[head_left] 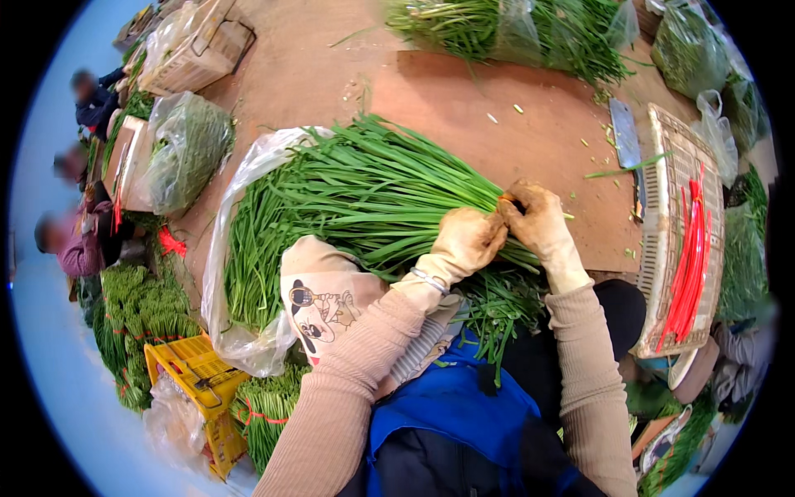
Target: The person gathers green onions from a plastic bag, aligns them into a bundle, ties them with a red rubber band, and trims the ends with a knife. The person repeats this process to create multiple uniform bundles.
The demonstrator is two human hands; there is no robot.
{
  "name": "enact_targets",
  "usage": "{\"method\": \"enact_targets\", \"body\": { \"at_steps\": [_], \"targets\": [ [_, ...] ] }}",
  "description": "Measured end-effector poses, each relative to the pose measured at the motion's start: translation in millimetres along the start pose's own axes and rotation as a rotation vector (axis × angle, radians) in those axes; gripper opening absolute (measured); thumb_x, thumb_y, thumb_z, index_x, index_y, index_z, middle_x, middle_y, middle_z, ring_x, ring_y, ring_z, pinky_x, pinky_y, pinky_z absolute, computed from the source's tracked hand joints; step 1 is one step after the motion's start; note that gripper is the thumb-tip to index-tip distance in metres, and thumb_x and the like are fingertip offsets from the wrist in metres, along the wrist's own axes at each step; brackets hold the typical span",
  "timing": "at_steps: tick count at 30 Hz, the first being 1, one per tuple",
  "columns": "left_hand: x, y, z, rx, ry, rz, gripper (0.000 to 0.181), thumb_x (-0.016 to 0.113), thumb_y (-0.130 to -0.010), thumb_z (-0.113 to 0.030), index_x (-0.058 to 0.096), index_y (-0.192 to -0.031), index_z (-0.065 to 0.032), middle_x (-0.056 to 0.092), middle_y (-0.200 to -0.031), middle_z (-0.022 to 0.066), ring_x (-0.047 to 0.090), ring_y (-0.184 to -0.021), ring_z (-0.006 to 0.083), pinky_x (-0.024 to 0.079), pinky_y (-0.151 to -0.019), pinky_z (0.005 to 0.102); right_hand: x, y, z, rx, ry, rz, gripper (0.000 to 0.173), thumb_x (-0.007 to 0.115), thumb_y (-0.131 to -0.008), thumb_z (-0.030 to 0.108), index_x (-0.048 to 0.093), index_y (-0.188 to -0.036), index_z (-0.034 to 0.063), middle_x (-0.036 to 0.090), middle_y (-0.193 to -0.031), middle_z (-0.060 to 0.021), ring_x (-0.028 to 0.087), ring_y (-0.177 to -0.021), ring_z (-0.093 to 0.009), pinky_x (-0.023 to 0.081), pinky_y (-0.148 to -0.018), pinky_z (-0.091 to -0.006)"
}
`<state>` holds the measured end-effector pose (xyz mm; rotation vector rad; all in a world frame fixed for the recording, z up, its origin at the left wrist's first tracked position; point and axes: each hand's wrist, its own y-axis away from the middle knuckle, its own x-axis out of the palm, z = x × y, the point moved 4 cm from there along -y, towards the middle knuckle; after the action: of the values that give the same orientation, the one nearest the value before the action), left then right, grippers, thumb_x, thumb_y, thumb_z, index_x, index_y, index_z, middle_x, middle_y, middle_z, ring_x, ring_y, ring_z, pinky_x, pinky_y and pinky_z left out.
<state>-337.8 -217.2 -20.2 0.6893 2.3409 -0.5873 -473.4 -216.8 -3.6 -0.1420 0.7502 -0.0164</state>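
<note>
A large bundle of long green leafy stalks, like garlic chives (pixel 385 180), lies across my lap, its leaves fanned out to the left beside a clear plastic bag (pixel 233 180). My left hand (pixel 472 239), in a stained pale glove, presses on the stem end. My right hand (pixel 531 208), gloved too, is close against it, thumb and fingers pinched on an orange-red tie (pixel 504 197) at the stems. How far the tie goes round the bundle is hidden. Loose green leaves (pixel 503 310) hang below both hands.
A cleaver (pixel 623 133) lies on the reddish board (pixel 559 118) at right. Red tie strips (pixel 686 261) rest on an upturned plastic crate (pixel 655 186). More greens (pixel 515 31) lie at the top. A yellow crate (pixel 192 373) stands lower left, and several people sit at far left.
</note>
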Motion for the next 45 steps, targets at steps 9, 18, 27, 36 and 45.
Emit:
{"method": "enact_targets", "body": {
  "at_steps": [9, 18, 27, 36, 45],
  "targets": [
    [2, 7, -2, 0.064, -0.034, -0.041, 0.017, 0.061, -0.078, -0.012, 0.055, -0.062, -0.0086, 0.053, -0.053, 0.0095, 0.054, -0.05, 0.0303, 0.042, -0.049, 0.0418, 6, 4, -10, 0.063, -0.032, -0.089, 0.013, 0.063, -0.074, 0.011, 0.064, -0.08, 0.0006, 0.062, -0.078, -0.0178, 0.061, -0.076, -0.036, 0.05, -0.068, -0.0414],
    [3, 10, -2, 0.091, -0.102, -0.031, 0.017, 0.063, -0.077, -0.012, 0.055, -0.062, -0.0078, 0.053, -0.052, 0.0086, 0.054, -0.049, 0.0296, 0.042, -0.048, 0.0414, 8, 0, -11, 0.103, -0.01, -0.102, 0.012, 0.062, -0.074, 0.012, 0.062, -0.076, 0.0006, 0.062, -0.077, -0.0174, 0.061, -0.075, -0.036, 0.049, -0.068, -0.044],
    [4, 10, -5, 0.149, -0.121, -0.086, 0.022, 0.064, -0.078, -0.012, 0.053, -0.059, -0.009, 0.051, -0.049, 0.008, 0.052, -0.046, 0.0298, 0.04, -0.046, 0.0414, 9, 0, -8, 0.063, 0.126, -0.107, 0.013, 0.061, -0.074, 0.015, 0.062, -0.074, 0.0017, 0.062, -0.077, -0.0169, 0.061, -0.077, -0.036, 0.05, -0.069, -0.0432],
    [-1, 12, 0, -0.003, 0.112, -0.048, 0.022, 0.058, -0.082, -0.015, 0.056, -0.062, -0.0078, 0.053, -0.053, 0.0104, 0.053, -0.049, 0.0311, 0.041, -0.047, 0.0407, 12, 8, -16, 0.089, 0.008, -0.211, 0.01, 0.063, -0.072, 0.01, 0.058, -0.068, 0.0023, 0.057, -0.068, -0.0157, 0.058, -0.068, -0.036, 0.047, -0.061, -0.0433],
    [-9, 3, 20, -0.734, 0.383, 0.115, 0.025, 0.056, -0.086, -0.024, 0.064, -0.075, -0.0029, 0.058, -0.058, 0.0086, 0.054, -0.053, 0.0197, 0.044, -0.053, 0.0328, 10, 40, 18, -0.545, 0.238, -0.283, 0.013, 0.063, -0.062, 0.005, 0.051, -0.064, 0.0068, 0.049, -0.064, -0.0094, 0.053, -0.059, -0.028, 0.042, -0.053, -0.0429]
  ]
}}
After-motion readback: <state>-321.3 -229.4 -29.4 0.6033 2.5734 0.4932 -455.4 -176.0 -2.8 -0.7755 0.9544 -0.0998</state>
